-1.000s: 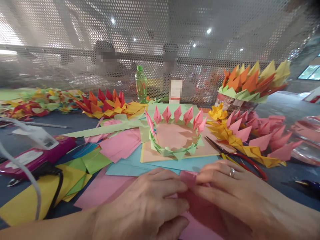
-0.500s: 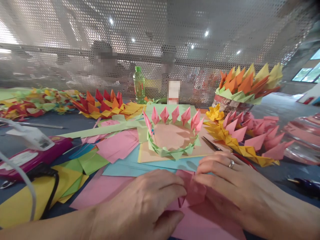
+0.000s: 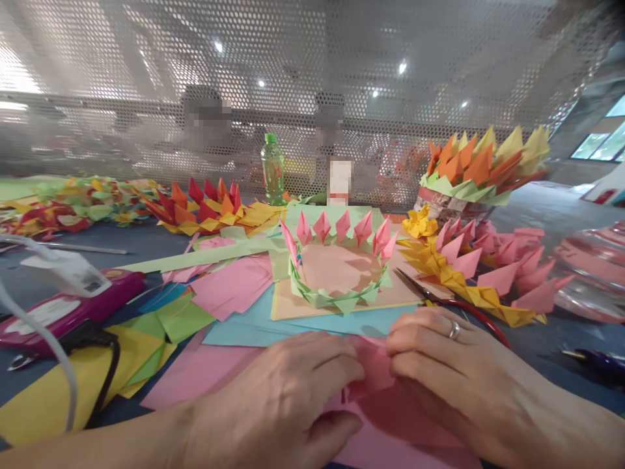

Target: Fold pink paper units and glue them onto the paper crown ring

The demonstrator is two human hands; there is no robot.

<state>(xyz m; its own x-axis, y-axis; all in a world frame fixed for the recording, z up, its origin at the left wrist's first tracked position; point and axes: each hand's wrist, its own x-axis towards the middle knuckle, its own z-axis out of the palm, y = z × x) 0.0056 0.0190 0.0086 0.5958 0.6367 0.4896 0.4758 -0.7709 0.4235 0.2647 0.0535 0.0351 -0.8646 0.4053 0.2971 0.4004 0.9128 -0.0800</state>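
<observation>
A small piece of pink folded paper (image 3: 374,365) lies between my hands, on top of larger pink sheets (image 3: 405,430). My left hand (image 3: 297,384) has its fingers curled on the paper's left edge, the thumb set lower and apart. Around the right edge, the fingers of my right hand (image 3: 439,358), with a ring on one, are closed; their tips hide part of the paper. Just beyond stands a paper ring (image 3: 336,299) of green folded pieces with pink pointed petals along its far side, resting on a peach sheet (image 3: 288,301).
Scissors (image 3: 469,306) with red handles lie by my right hand. Yellow and pink folded pieces (image 3: 463,260) stand behind them. A pen (image 3: 593,365) lies at right, a purple power strip (image 3: 58,312) with cables at left. A green bottle (image 3: 272,172) stands at the back.
My right hand has shifted slightly right, closing its fingertips on the paper's edge. More of the scissors' red handles shows. The left hand stays nearly in place.
</observation>
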